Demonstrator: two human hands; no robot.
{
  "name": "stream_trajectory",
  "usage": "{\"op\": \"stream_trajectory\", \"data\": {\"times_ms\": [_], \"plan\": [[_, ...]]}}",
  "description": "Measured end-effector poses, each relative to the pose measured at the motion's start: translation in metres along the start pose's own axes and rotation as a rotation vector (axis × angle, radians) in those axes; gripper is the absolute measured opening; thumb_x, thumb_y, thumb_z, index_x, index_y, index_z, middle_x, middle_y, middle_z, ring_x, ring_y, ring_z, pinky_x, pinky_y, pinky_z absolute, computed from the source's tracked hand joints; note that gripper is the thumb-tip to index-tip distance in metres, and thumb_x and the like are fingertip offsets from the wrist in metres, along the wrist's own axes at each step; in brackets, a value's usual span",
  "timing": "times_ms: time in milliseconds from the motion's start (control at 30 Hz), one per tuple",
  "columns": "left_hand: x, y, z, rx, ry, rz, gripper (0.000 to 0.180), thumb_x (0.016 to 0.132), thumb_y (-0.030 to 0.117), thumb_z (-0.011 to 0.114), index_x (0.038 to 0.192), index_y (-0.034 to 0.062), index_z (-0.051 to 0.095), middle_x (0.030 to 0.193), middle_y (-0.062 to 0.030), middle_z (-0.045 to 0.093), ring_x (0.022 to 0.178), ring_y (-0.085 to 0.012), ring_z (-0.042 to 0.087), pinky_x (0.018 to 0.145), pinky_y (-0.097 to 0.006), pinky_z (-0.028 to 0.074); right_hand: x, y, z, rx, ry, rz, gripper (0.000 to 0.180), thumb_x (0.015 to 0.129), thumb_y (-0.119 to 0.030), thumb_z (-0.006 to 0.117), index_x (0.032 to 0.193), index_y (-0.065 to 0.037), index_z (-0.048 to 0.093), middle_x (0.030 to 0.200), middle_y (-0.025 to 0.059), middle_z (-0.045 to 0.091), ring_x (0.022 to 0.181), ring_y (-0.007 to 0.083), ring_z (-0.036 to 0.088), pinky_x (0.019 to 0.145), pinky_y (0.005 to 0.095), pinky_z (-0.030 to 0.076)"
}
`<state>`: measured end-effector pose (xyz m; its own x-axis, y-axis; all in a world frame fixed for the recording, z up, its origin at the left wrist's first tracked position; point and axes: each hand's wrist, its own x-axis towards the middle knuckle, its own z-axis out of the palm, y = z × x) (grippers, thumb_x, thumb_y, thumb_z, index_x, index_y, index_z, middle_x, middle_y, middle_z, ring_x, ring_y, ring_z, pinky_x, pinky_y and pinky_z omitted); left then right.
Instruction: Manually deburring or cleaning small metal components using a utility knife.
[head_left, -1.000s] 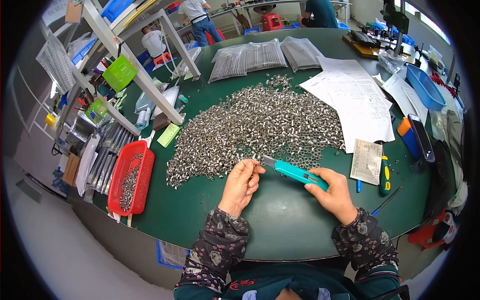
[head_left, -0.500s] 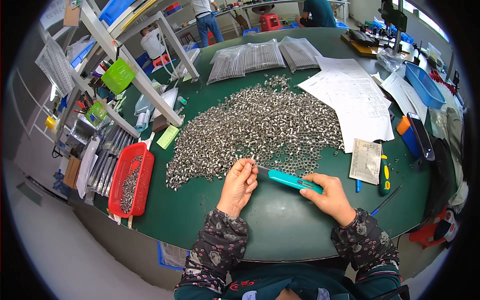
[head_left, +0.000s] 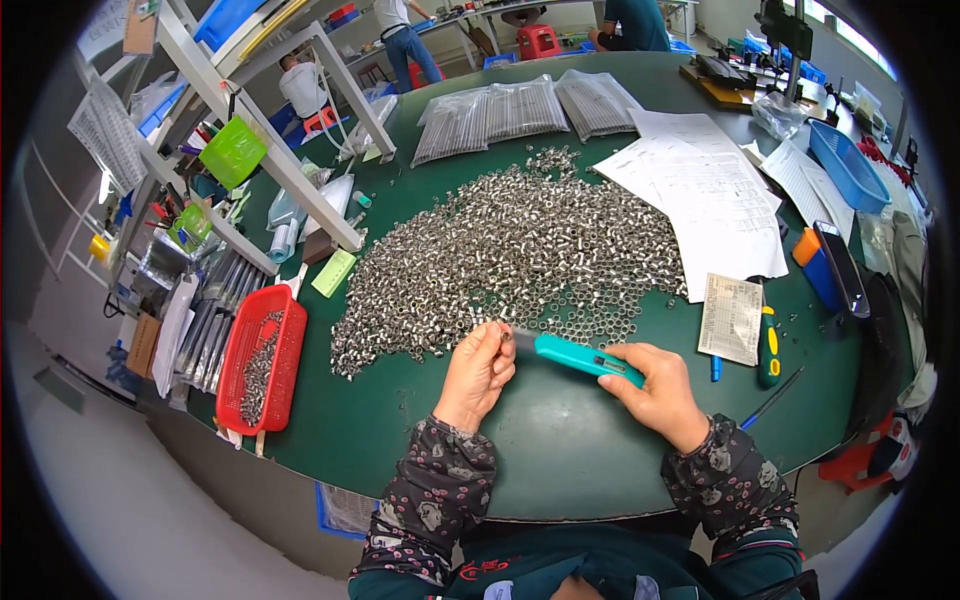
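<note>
In my right hand (head_left: 660,392) is a teal utility knife (head_left: 585,360), its blade out and pointing left. The blade's tip touches or nearly touches a small metal ring (head_left: 506,337) pinched between the thumb and fingers of my left hand (head_left: 475,375). Just beyond both hands spreads a wide heap of small silvery metal rings (head_left: 510,250) on the green table (head_left: 570,460). To the left, a red plastic basket (head_left: 293,350) holds more small metal pieces.
Papers (head_left: 715,205) overlap the heap's right side. A printed card (head_left: 730,318), a yellow-and-green handled tool (head_left: 768,348) and a phone (head_left: 842,268) lie to the right. Bagged metal tubes (head_left: 525,108) rest at the back. Shelf posts (head_left: 300,180) rise at left. Other people work farther off.
The knife blade has shifted very slightly against the ring in my left hand and looks blurred. Both hands keep nearly the same place. A standing person in the background has leaned over.
</note>
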<state>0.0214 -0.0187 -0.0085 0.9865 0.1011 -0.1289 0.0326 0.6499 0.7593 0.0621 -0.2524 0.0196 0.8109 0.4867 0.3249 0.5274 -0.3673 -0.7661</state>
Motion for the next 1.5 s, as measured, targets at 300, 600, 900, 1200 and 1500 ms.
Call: {"op": "stream_trajectory", "data": {"times_ms": [300,600,900,1200,1500], "plan": [[-0.0008,0.0045,0.0108,0.035,0.035,0.043,0.018,0.090,0.016,0.044,0.100,0.0022,0.052,0.079,-0.0031,0.050,0.053,-0.0046,0.037,0.039,-0.015,0.028,0.0005,0.0036,-0.0005,0.075,0.039,0.025,0.029,0.070,-0.020,0.066,0.092,-0.003,0.061,0.080,0.0139,0.061,0.069,0.0285,0.059,0.061,0.0330,0.046],[-0.0001,0.0022,0.0044,0.005,-0.007,0.046,0.019,0.089,0.012,0.045,0.104,0.0013,0.051,0.081,-0.0033,0.050,0.055,-0.0052,0.037,0.040,-0.015,0.028,0.0007,0.0030,0.0006,0.081,-0.010,0.054,0.029,0.069,-0.021,0.066,0.092,-0.004,0.061,0.080,0.0138,0.061,0.070,0.0286,0.059,0.061,0.0332,0.046],[0.0002,0.0039,0.0096,0.028,0.016,0.025,0.020,0.088,0.009,0.045,0.106,0.0003,0.050,0.081,-0.0017,0.047,0.058,-0.0055,0.038,0.041,-0.016,0.029,0.0012,0.0038,0.0001,0.075,-0.018,0.069,0.029,0.069,-0.021,0.066,0.092,-0.003,0.062,0.082,0.0144,0.061,0.070,0.0291,0.060,0.062,0.0331,0.046],[0.0027,0.0020,0.0048,0.033,0.025,0.042,0.017,0.086,0.008,0.049,0.102,0.0012,0.052,0.082,-0.0015,0.049,0.059,-0.0058,0.038,0.042,-0.016,0.030,0.0010,0.0044,0.0000,0.064,-0.010,0.056,0.030,0.069,-0.022,0.066,0.092,-0.003,0.061,0.083,0.0145,0.061,0.071,0.0296,0.060,0.063,0.0334,0.047],[0.0007,0.0018,0.0061,-0.037,-0.032,0.010,0.013,0.085,0.005,0.051,0.098,0.0062,0.051,0.080,-0.0016,0.050,0.059,-0.0061,0.040,0.043,-0.016,0.031,0.0009,0.0046,0.0004,0.070,-0.003,0.051,0.030,0.069,-0.022,0.066,0.092,-0.003,0.061,0.082,0.0145,0.061,0.071,0.0298,0.060,0.063,0.0338,0.046]]}}
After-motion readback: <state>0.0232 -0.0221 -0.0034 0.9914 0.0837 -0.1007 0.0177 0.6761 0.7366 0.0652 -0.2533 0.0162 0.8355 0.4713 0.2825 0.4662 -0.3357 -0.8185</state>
